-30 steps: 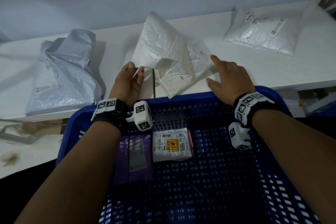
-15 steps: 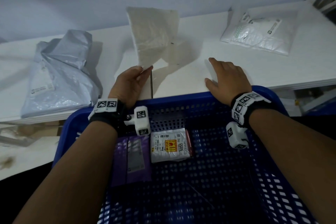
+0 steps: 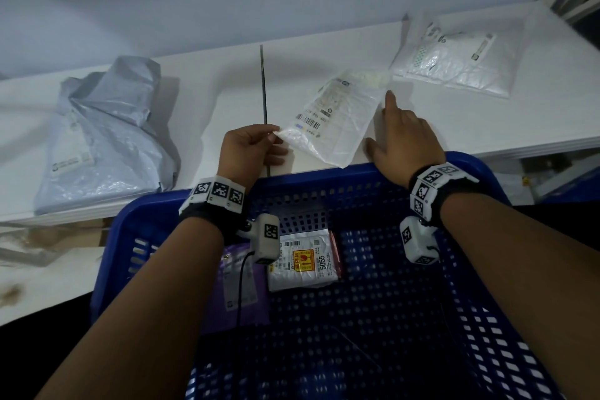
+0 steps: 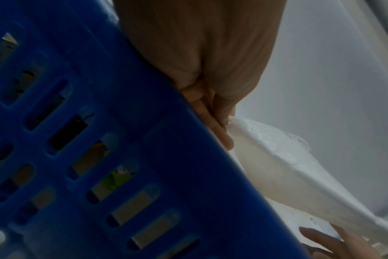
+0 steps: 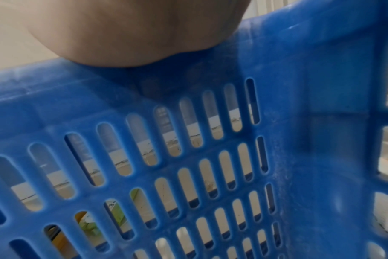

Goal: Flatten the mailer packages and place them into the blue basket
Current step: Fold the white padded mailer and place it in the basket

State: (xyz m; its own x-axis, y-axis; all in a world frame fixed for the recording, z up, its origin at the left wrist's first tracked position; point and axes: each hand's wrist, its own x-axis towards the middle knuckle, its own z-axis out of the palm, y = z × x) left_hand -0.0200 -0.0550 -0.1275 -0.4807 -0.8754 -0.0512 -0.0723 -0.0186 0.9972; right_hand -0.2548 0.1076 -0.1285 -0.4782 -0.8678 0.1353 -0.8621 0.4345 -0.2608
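A white bubble mailer [image 3: 334, 117] lies label-up on the white table [image 3: 487, 127], just beyond the blue basket's rim [image 3: 324, 176]. My left hand [image 3: 274, 140] pinches its near-left corner between thumb and fingers; the left wrist view shows that pinch on the mailer [image 4: 277, 175] beside the basket wall [image 4: 100, 140]. My right hand [image 3: 389, 127] rests flat with straight fingers, the index tip touching the mailer's right edge. In the right wrist view only the palm heel [image 5: 133, 31] shows over the basket wall [image 5: 210, 108]. A purple mailer [image 3: 240, 289] and a white labelled mailer [image 3: 305, 260] lie in the basket.
A crumpled grey poly mailer [image 3: 104, 136] sits on the table at the left. Another white bubble mailer [image 3: 454, 58] lies at the back right. A dark seam [image 3: 263, 91] splits the tabletop. A wall runs along the far edge.
The white mailer, which my left hand held standing upright, has come down flat to the right of the seam, label up. My right hand has reached forward to its right edge.
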